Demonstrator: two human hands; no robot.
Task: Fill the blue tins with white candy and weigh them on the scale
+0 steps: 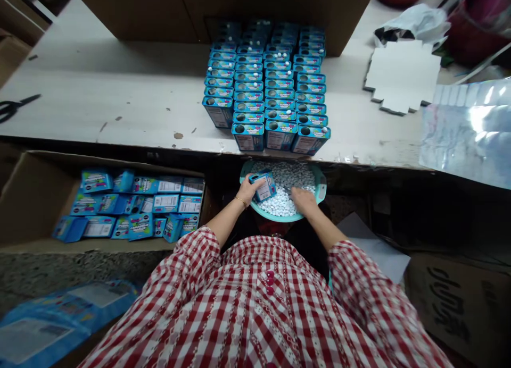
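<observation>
The counter [120, 97] fills the top, a brown carton [151, 11] at its back, a side carton [30, 200] of blue boxes below its left, and rows of boxes [265, 94] midway, between scissors [16, 107] and white card [403, 73]. The counter's near edge runs just beyond the basin [279, 218], hemming it in on the far side. Over the basin, the left hand [246, 191] has its fingers closed around one box [265, 190], while the right hand's [304, 200] fingertips are buried in white pellets [281, 204], their spread impossible to tell.
</observation>
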